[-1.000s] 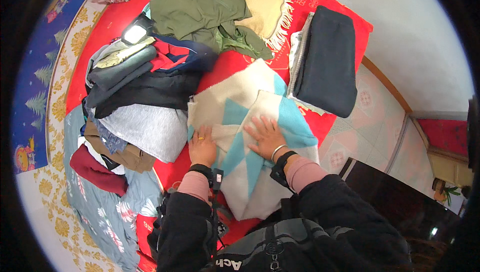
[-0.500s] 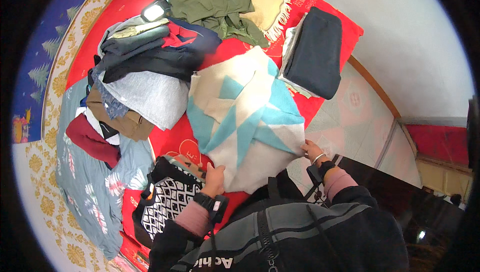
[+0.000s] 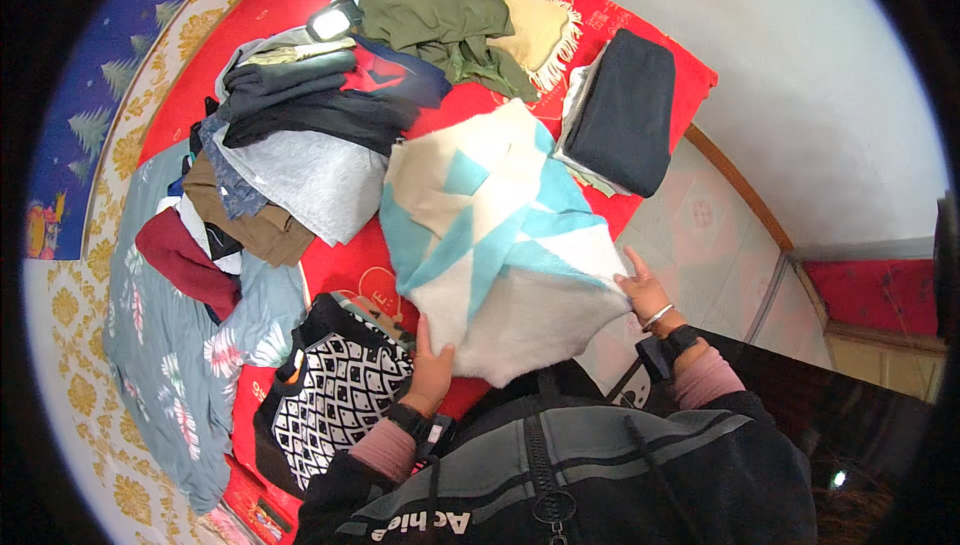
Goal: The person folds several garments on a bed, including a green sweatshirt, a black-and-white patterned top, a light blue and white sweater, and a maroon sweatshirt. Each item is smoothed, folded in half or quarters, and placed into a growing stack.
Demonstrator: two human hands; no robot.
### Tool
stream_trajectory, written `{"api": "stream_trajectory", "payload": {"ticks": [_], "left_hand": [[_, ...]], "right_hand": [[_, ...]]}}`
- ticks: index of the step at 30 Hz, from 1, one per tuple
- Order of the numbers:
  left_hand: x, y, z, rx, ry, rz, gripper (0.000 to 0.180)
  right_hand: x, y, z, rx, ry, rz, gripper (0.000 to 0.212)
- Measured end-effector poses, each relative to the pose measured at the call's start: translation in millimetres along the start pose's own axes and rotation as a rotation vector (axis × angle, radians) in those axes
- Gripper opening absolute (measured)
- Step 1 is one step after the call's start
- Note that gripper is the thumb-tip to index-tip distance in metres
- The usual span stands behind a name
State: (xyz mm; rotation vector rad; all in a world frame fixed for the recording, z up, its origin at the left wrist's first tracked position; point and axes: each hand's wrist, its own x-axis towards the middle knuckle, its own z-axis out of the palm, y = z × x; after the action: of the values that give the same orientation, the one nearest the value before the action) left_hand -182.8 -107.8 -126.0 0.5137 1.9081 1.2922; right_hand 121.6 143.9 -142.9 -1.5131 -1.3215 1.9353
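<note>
Left hand [image 3: 430,377] angled upward, right hand [image 3: 647,295] turned inward, fingers at opposite near edges of cream-and-turquoise geometric knit fabric [image 3: 500,235] on red printed cloth [image 3: 335,273]; cannot tell whether either grip clenches.

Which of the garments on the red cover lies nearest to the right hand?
The cream-and-turquoise piece in the middle: its corner reaches the right hand, while the folded dark garment and the others lie farther away.
</note>
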Motion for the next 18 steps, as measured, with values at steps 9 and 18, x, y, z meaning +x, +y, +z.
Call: {"api": "stream_trajectory", "payload": {"ticks": [9,18], "left_hand": [[-25.4,35.3,-44.3,-0.062,-0.599,-0.551,0.029],[68.0,58.3,-50.9,-1.032,-0.355,-0.650,0.042]], "right_hand": [[-50.3,-56.4,-26.5,-0.079,-0.051,0.288,0.016],[50.9,-104.7,-2.3,0.345,-0.301,0.319,0.036]]}}
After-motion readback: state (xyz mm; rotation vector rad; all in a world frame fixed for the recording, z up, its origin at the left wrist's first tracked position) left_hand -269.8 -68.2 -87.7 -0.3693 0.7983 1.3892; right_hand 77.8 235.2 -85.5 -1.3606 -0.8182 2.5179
